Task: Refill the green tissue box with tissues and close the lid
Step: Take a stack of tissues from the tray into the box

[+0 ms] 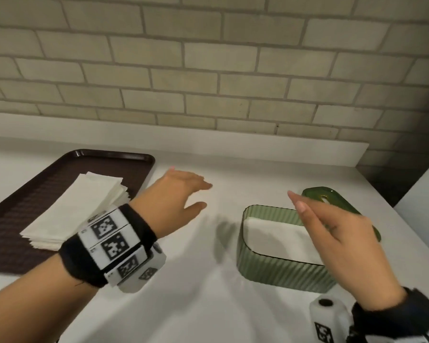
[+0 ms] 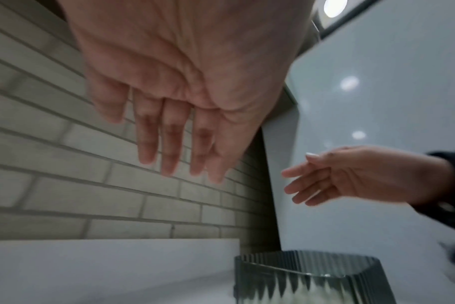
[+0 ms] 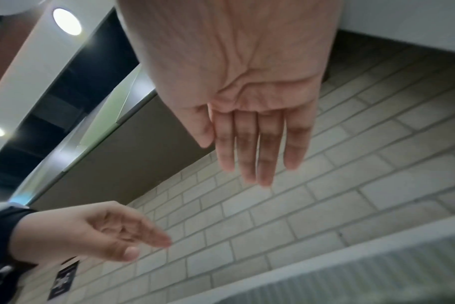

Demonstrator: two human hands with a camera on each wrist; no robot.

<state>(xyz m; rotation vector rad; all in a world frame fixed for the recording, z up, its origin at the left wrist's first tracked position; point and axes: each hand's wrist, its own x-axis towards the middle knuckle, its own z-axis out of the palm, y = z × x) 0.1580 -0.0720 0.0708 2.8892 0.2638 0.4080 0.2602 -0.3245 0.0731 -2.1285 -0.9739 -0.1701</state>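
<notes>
The green ribbed tissue box (image 1: 280,271) stands lidless on the white counter at the right, with white tissues (image 1: 275,237) filling it. Its green lid (image 1: 332,198) lies flat just behind the box, partly hidden by my right hand (image 1: 332,233). That hand hovers above the box's right end, fingers straight and empty. My left hand (image 1: 181,194) hangs over the bare counter between tray and box, fingers spread, holding nothing. A stack of white tissues (image 1: 77,209) lies on the brown tray (image 1: 22,194) at the left. The left wrist view shows the box rim (image 2: 307,265) below both hands.
A brick wall (image 1: 208,70) rises behind a low white ledge (image 1: 208,142) at the counter's back. The counter's right edge (image 1: 391,206) drops off past the lid, beside a white panel.
</notes>
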